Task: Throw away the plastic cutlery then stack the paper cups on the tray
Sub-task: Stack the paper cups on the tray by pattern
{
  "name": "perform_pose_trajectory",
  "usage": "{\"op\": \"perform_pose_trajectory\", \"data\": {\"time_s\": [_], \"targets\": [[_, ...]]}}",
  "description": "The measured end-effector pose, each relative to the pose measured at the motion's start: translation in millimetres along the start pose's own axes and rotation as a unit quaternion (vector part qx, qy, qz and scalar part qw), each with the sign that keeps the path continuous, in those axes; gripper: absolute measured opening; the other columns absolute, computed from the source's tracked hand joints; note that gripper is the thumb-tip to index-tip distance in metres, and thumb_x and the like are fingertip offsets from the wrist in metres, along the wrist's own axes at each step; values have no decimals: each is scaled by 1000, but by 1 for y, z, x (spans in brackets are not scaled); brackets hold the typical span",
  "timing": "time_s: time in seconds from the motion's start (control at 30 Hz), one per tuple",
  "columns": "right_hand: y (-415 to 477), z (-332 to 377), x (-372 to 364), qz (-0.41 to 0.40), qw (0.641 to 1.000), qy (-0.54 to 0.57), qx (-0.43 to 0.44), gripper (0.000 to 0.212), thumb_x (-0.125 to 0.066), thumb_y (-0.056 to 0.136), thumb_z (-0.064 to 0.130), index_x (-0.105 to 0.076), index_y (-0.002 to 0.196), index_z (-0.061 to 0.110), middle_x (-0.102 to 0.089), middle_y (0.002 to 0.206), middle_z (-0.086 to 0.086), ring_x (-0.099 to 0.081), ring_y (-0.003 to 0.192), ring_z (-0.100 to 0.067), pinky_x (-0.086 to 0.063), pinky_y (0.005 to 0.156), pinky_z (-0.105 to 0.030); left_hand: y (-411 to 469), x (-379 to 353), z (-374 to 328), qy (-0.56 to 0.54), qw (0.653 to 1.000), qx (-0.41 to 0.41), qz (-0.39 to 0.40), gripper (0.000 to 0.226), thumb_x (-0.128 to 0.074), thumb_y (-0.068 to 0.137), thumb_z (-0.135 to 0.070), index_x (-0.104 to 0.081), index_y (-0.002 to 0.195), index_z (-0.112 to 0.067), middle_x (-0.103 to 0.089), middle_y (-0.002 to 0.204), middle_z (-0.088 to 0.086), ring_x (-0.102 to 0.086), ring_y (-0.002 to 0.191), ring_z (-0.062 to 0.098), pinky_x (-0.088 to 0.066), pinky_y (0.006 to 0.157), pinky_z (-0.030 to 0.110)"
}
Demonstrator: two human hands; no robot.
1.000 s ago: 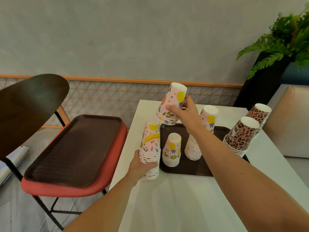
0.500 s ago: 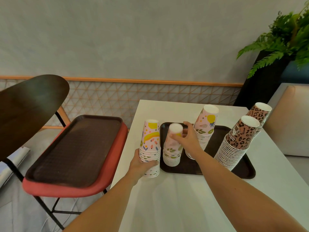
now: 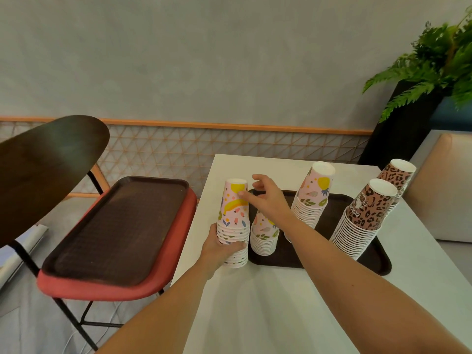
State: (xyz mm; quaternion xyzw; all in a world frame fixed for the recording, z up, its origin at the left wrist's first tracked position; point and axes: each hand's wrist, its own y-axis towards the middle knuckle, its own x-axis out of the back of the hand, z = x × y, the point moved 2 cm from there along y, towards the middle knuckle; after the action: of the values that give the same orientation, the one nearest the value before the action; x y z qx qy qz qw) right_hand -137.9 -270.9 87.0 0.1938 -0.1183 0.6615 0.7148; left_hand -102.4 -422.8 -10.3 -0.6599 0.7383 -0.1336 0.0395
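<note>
Head view: we see a white table (image 3: 293,315) filling the lower right, with a dark brown tray (image 3: 339,200) lying on it at about 1 o'clock from the frame's centre. The left hand (image 3: 219,249) wraps the lower part of a fruit-print cup stack (image 3: 233,218) that stands on the table just beside the tray's 9 o'clock edge; its fingers are curled around the stack's rims. The right hand (image 3: 265,198) hovers at the top of that same stack, thumb touching the uppermost cup's side, the other fingers spread loosely in the air above it. Below the right hand a shorter fruit-print stack (image 3: 264,238) stands on the tray's near left corner, partly hidden by the wrist. A taller fruit-print stack (image 3: 313,195) leans at the tray's 12 o'clock side. Two leopard-print stacks (image 3: 365,218) lean at the tray's 3 o'clock end, one behind the other. At 9 o'clock from the table, a second brown tray (image 3: 115,233) rests on a red-seated chair (image 3: 143,290). A fern (image 3: 439,60) shows at the upper right. We see no plastic cutlery anywhere.
</note>
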Motion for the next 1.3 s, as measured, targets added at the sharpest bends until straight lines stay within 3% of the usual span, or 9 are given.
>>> {"op": "perform_pose_trajectory", "data": {"time_s": [0.1, 0.3, 0.47, 0.63, 0.93, 1.07, 1.23, 1.3], "targets": [[-1, 3, -11, 64, 997, -9, -33, 70, -74, 78, 34, -42, 136, 13, -53, 129, -5, -53, 117, -19, -48, 95, -35, -1, 0, -4, -2, 1000, -8, 2, 73, -82, 69, -13, -40, 128, -20, -58, 120, -1, -56, 109, 18, -47, 91, 31], [-5, 4, -22, 120, 987, 17, -102, 60, -75, 77, 30, -47, 128, 13, -58, 128, -5, -58, 114, -21, -50, 96, -36, -2, 2, -6, 14, 1000, -12, 2, 73, -83, 68, -17, -40, 128, -20, -59, 120, 1, -58, 110, 20, -49, 95, 36], [-3, 11, -21, 81, 991, 52, -92, 55, -73, 79, 27, -47, 126, 13, -59, 126, -5, -58, 105, -17, -49, 86, -29, -3, 4, -5, 11, 1000, -15, 11, 81, -85, 57, -26, -42, 126, -23, -60, 120, 0, -59, 109, 20, -49, 96, 38], [3, 17, -14, 54, 990, 89, -91, 54, -73, 79, 26, -47, 124, 13, -60, 123, -5, -59, 106, -19, -51, 87, -31, -3, 3, -3, 5, 1000, -15, 14, 74, -84, 65, -15, -41, 125, -23, -60, 118, 0, -58, 107, 18, -48, 85, 28], [17, 33, 15, -3, 987, 147, -60, 46, -72, 80, 21, -49, 118, 13, -61, 110, 0, -61, 99, -17, -52, 73, -24, -1, 0, 0, 13, 1000, -5, 17, 73, -83, 67, -16, -41, 126, -23, -59, 119, -1, -57, 111, 19, -49, 95, 35], [24, 34, 33, -44, 982, 175, -56, 47, -73, 80, 20, -49, 120, 14, -62, 115, -3, -63, 103, -19, -54, 80, -29, 1, -1, 1, 10, 1000, -3, 18, 72, -83, 66, -14, -41, 125, -22, -60, 118, 0, -57, 110, 20, -49, 95, 35], [22, 28, 47, -95, 991, 93, -19, 49, -72, 81, 22, -47, 122, 10, -58, 110, 0, -58, 96, -13, -47, 67, -14, 3, 2, 6, -14, 1000, 18, 8, 84, -85, 51, -25, -42, 124, -22, -60, 119, 1, -58, 109, 20, -49, 94, 36], [16, 17, 47, -101, 994, 48, -14, 48, -72, 81, 22, -47, 119, 9, -57, 107, 1, -56, 94, -12, -45, 66, -13, 4, 3, 7, -21, 1000, 19, 6, 82, -86, 55, -21, -42, 124, -20, -60, 118, 2, -58, 108, 20, -49, 88, 31]]}}
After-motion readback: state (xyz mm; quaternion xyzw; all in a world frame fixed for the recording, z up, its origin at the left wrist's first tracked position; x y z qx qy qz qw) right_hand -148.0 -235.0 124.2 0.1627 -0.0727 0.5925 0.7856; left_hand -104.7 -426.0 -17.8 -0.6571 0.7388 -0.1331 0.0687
